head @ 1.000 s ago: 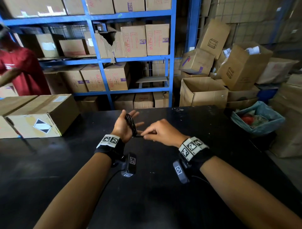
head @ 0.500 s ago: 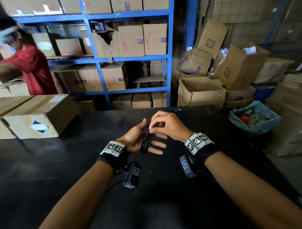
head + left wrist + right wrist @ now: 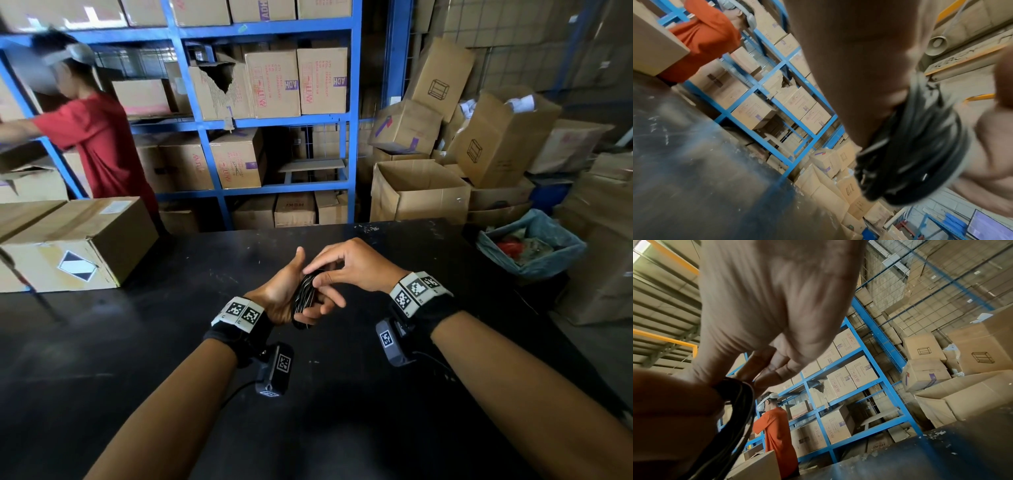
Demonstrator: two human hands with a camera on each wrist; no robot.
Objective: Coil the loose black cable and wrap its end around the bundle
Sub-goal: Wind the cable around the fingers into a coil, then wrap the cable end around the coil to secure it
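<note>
The black cable (image 3: 304, 296) is wound into a small coil around the fingers of my left hand (image 3: 284, 291), held above the black table (image 3: 154, 342). Those fingers stick out to the right through the coil, fairly straight, and the thumb points up. My right hand (image 3: 342, 267) reaches over from the right, and its thumb and forefinger pinch the cable at the coil's top. The left wrist view shows the coil (image 3: 916, 146) blurred against the palm. In the right wrist view the strands (image 3: 740, 402) hang below the right fingers. The cable's free end is hidden.
A sealed cardboard box (image 3: 68, 246) lies on the table's left side. Behind the table stand blue shelves (image 3: 202, 137) of cartons and a person in a red shirt (image 3: 99, 137). Open boxes (image 3: 418, 192) and a blue-lined bin (image 3: 527, 246) stand at the right.
My right hand went from pulling the cable out to the right to pinching it on top of the coil. Both hands sank slightly. The person in red stepped to the right.
</note>
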